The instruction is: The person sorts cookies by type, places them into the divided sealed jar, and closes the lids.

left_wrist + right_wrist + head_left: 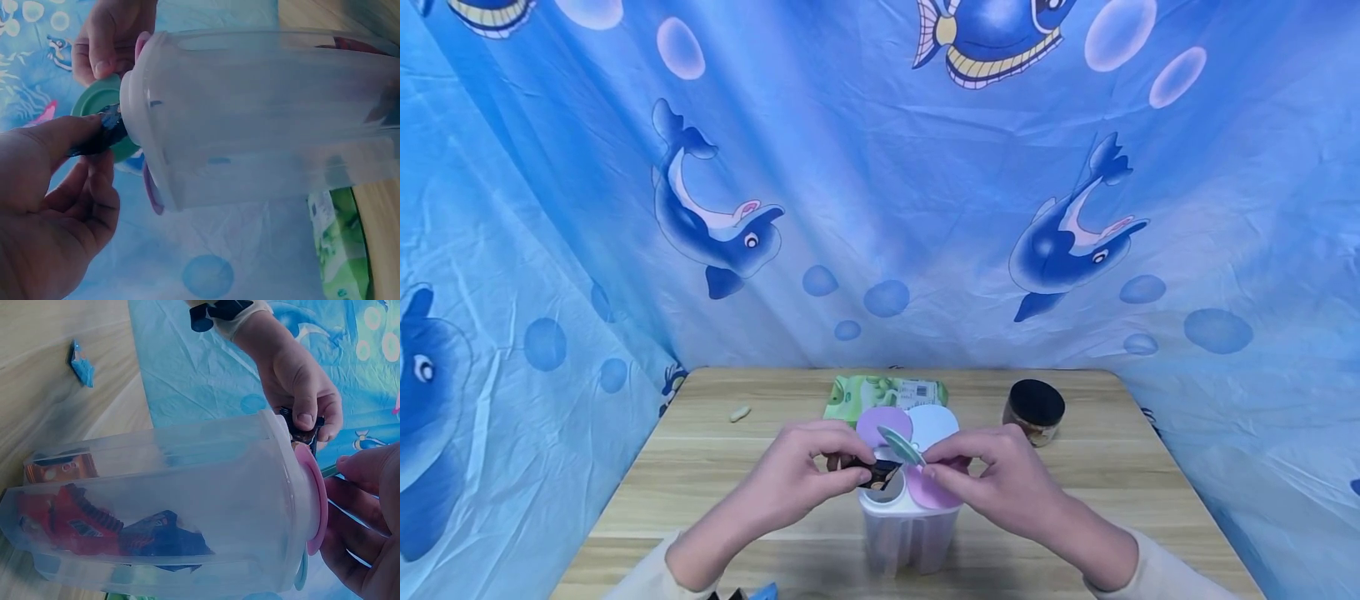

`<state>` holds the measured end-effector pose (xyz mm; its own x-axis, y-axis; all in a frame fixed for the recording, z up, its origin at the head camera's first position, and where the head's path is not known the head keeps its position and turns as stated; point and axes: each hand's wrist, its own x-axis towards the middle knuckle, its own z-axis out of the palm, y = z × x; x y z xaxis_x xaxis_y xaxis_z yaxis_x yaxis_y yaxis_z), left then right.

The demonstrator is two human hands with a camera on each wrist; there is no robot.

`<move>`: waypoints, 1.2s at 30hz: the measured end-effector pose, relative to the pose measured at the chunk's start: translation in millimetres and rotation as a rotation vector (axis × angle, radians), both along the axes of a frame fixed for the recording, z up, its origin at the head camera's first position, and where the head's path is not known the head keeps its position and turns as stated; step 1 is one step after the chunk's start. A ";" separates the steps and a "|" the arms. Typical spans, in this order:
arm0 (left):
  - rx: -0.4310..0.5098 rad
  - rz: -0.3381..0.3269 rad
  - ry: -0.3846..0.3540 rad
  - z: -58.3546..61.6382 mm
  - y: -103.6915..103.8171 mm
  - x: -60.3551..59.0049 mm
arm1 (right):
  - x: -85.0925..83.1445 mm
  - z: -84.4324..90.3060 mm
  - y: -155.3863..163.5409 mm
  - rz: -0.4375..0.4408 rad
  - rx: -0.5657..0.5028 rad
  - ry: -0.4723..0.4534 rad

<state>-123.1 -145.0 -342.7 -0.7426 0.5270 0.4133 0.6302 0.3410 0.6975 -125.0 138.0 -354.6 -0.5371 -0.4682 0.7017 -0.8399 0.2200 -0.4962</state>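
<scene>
A translucent storage container [910, 537] with several compartments stands upright on the table. Purple [880, 423], light blue [936, 425] and pink [931, 492] round lids cover three of its openings. My right hand [1003, 475] pinches the green lid [898, 443], tilted up beside the uncovered front-left opening. Between thumb and fingers, my left hand [805, 471] holds a small black packet [103, 139] at that opening's rim. Through the wall, the right wrist view shows red packets [81, 522], a dark blue packet [165, 542] and an orange-brown packet [59, 469] inside.
Behind the container lies a green bag [865, 396]. A black-lidded jar [1036, 408] stands at the back right, and a small pale object [740, 413] lies at the back left. Near the front edge is a blue packet [81, 365]. Printed blue curtains surround the table.
</scene>
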 end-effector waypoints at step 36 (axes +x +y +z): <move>-0.092 -0.046 0.220 -10.7 16.2 2.1 | -2.5 -3.0 2.1 -0.006 -0.005 0.009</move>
<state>-121.0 -128.8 -353.4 -0.6147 0.6008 0.5111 0.7796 0.3643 0.5094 -127.5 140.1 -357.6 -0.5337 -0.4614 0.7087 -0.8430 0.2230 -0.4896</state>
